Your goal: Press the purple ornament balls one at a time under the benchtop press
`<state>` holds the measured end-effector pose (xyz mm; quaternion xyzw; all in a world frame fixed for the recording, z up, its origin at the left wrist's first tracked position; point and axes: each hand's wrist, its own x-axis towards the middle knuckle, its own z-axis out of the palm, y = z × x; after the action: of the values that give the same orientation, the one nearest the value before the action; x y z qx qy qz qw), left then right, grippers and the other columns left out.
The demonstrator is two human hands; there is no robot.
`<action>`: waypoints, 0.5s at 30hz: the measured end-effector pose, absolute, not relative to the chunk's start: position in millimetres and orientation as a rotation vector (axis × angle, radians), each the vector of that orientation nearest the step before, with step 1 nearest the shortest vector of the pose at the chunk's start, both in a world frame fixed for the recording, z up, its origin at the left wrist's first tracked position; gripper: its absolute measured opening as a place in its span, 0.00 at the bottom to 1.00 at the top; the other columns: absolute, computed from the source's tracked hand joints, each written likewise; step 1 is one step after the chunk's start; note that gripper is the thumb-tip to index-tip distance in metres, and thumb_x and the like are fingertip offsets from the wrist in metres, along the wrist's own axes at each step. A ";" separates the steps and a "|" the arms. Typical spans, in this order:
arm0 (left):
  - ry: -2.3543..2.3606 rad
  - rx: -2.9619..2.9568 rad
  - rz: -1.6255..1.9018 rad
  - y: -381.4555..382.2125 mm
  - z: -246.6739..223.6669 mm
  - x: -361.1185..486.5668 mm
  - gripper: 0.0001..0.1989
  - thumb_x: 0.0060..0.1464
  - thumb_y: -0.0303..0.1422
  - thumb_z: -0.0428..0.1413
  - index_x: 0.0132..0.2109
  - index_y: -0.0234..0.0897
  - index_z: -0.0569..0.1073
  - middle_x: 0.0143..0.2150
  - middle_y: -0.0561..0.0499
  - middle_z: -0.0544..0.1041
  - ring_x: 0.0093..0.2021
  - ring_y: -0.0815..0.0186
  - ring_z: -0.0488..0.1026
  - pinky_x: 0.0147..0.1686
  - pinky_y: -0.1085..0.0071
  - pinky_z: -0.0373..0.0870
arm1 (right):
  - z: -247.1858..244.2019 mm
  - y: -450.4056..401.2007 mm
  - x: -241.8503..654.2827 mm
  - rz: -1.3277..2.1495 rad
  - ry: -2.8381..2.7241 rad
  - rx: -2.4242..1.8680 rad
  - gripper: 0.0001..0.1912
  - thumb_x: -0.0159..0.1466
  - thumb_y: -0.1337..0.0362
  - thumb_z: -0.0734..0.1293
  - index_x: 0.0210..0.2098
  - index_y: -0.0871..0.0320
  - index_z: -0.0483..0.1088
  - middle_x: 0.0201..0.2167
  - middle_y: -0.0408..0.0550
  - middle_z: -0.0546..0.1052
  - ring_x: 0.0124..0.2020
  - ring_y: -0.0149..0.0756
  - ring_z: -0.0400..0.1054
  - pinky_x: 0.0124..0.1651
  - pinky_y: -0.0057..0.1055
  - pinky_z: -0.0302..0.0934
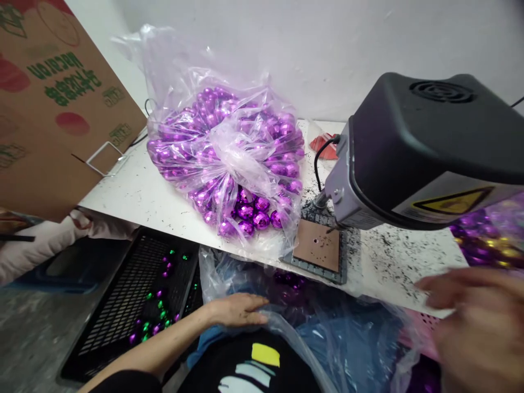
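Over the person's lap, the left hand [239,310] lies palm down with its fingers stretched out and slightly apart, resting on the rim of a clear lap bag [327,330] without clenching it. That bag is loose and crumpled, glossy along its folds, with blue showing through; a few dark purple beads [289,279] gleam just under the table edge.

Off to the other side, the right hand [478,327] is a blur near the table's right end, above a pink basket [426,321]; I can't tell whether its fingers are closed or hold anything.

Further out, on the white table [164,204], sits a bulging clear sack [241,155], bunched at its middle and full of shiny, faceted purple beads. Just beside it lies a brown plate [315,245] with a small hole, under a black machine [429,147] bearing a yellow warning label [452,202]. Dark flecks [382,267] are scattered around. Down on the left, a black crate [108,305] holds loose green and purple beads, below a printed cardboard box [61,125] and another person's pale sleeve [41,245].
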<state>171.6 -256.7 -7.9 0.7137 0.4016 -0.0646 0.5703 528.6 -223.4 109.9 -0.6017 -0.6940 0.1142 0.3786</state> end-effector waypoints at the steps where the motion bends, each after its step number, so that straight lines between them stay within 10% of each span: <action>1: 0.981 1.735 -0.030 -253.9 12.8 166.2 0.30 0.63 0.51 0.50 0.65 0.40 0.68 0.64 0.42 0.71 0.63 0.52 0.70 0.62 0.57 0.66 | 101.3 -237.1 512.7 0.278 -1.757 -1.550 0.12 0.66 0.54 0.61 0.45 0.48 0.71 0.31 0.45 0.75 0.30 0.34 0.70 0.30 0.31 0.66; 6: 1.472 2.070 0.923 -210.2 69.7 144.4 0.16 0.66 0.41 0.52 0.56 0.42 0.72 0.55 0.45 0.76 0.58 0.59 0.72 0.61 0.58 0.67 | 45.9 -253.4 433.8 0.664 -2.294 -1.366 0.14 0.69 0.56 0.59 0.42 0.56 0.72 0.37 0.47 0.76 0.38 0.28 0.70 0.40 0.25 0.66; 10: 2.063 1.679 1.466 -174.6 35.7 118.1 0.34 0.61 0.48 0.55 0.68 0.39 0.59 0.72 0.38 0.56 0.73 0.52 0.50 0.71 0.48 0.48 | 13.8 -249.4 412.5 0.617 -2.404 -1.258 0.12 0.67 0.59 0.62 0.33 0.56 0.73 0.29 0.44 0.73 0.32 0.29 0.67 0.34 0.26 0.62; 15: 2.018 0.961 1.516 -145.2 -2.3 131.5 0.42 0.65 0.54 0.43 0.74 0.37 0.39 0.77 0.38 0.37 0.76 0.55 0.36 0.73 0.51 0.41 | 23.7 -237.9 382.6 0.435 -2.288 -1.244 0.18 0.69 0.61 0.58 0.56 0.52 0.68 0.50 0.50 0.73 0.53 0.35 0.66 0.56 0.36 0.65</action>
<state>131.5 -145.2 -2.3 0.3471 0.7291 0.5479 0.2186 382.6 -237.9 23.7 -0.4563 -0.8396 0.1594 0.2480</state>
